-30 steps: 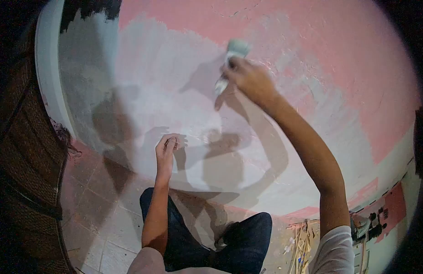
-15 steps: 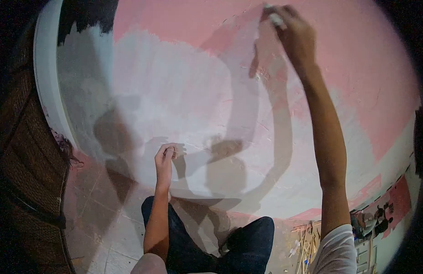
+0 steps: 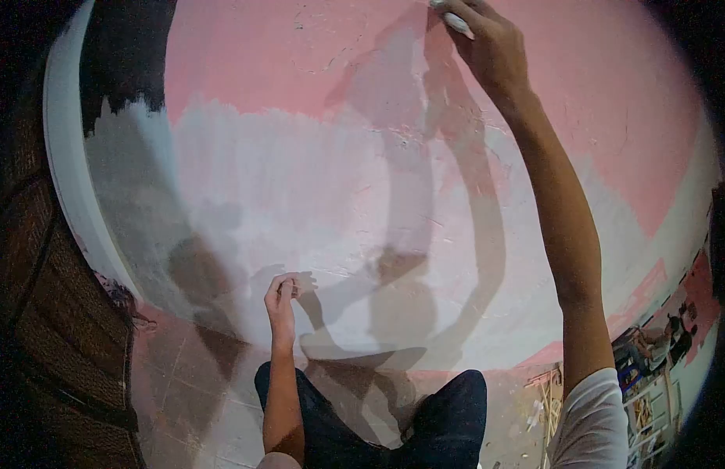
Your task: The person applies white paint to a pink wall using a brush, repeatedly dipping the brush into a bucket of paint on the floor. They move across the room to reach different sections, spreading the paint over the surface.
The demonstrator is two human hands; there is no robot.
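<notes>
My right hand is raised at the top of the view, its fingers closed around a small white tool. One rounded end sticks out under the palm, and a pale tip shows at the fingertips, at the wall; I cannot tell its exact kind. The wall in front of me is pink above and whitish lower down, with a ragged, streaky border between the two. Low and to the left, my left hand is held up close to the wall, fingers loosely bent and apart, with nothing visible in it.
Dark woven panels stand along the left, beside a white upright trim and a black painted strip. My knees are bent above the tiled floor. Thin wooden sticks lie at the lower right.
The view has tilted up and shifted slightly, so the wall and left hand appear lower. My right hand, still holding the white tool, has moved a little left and up in view.
</notes>
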